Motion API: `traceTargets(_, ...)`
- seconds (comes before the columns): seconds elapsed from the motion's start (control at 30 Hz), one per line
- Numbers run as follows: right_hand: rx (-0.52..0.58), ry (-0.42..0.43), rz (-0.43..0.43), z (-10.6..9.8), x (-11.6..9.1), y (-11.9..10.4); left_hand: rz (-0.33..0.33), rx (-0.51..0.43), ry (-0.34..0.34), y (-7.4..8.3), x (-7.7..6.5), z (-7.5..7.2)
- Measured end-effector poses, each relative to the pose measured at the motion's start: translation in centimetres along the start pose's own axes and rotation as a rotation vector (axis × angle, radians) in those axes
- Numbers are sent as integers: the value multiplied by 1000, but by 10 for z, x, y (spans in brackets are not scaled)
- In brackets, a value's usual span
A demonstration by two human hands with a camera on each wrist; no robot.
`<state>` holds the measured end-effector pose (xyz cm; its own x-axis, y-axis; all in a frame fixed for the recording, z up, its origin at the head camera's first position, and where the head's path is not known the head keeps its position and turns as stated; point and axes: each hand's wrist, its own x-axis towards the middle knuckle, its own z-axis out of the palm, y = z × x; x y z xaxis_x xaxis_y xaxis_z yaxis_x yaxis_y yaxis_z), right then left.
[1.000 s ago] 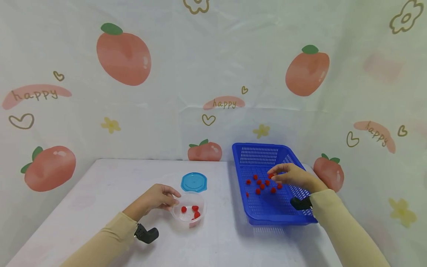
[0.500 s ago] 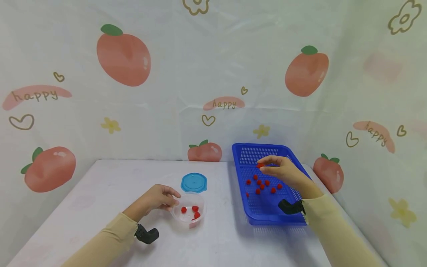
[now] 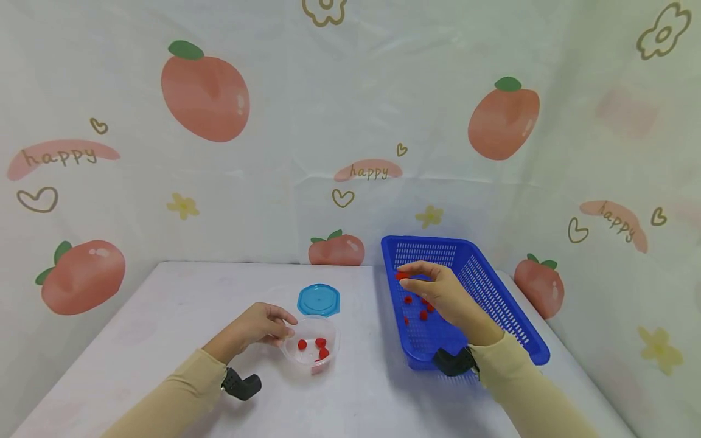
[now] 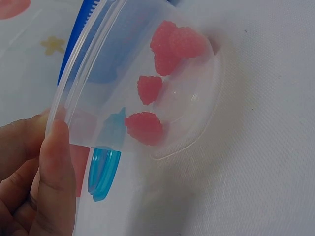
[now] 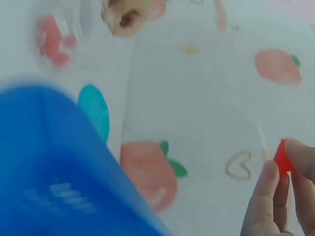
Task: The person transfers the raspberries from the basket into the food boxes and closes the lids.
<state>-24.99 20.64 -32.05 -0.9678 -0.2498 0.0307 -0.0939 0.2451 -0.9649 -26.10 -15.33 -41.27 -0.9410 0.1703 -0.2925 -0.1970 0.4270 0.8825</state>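
My left hand (image 3: pixel 257 328) pinches the rim of a clear plastic tub (image 4: pixel 123 64) between thumb and fingers. Several red raspberries (image 4: pixel 144 129) lie at the bottom of the tub, which stands on the white table. In the head view my right hand (image 3: pixel 438 292) is above the left side of a blue basket (image 3: pixel 476 359), fingertips near its left wall. Thumb and fingers of that hand pinch one raspberry (image 5: pixel 283 158), seen clearly in the right wrist view. More raspberries (image 3: pixel 423 315) lie on the basket floor, some of them hidden behind the right hand.
A turquoise lid (image 3: pixel 319 300) lies flat on the table (image 3: pixel 208 292) just behind the tub. The basket's tall slotted walls stand at the table's right side. A white printed cloth (image 3: pixel 263 201) hangs behind and to the right.
The right hand has lifted a raspberry from among the others and carried it leftward across the basket towards its left wall. My left hand and the tub have stayed in place.
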Motion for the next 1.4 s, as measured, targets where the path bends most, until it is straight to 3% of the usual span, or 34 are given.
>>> traceTargets(0.43,162,-81,38,55,-7,6,6,-1,-8,1,-1,0)
traceTargets(0.67,127,-91,36,87,-12,10,1,-5,7,-1,0,0)
traceTargets(0.83,201,-103,28,108,-13,21,14,-4,-8,-2,0,-1)
traceTargets(1.1,164,-30,59,131,-9,47,35,-5,-38,-1,-1,-2)
traceTargets(1.4,141,10,73,140,-3,64,31,-5,-33,0,-1,-2)
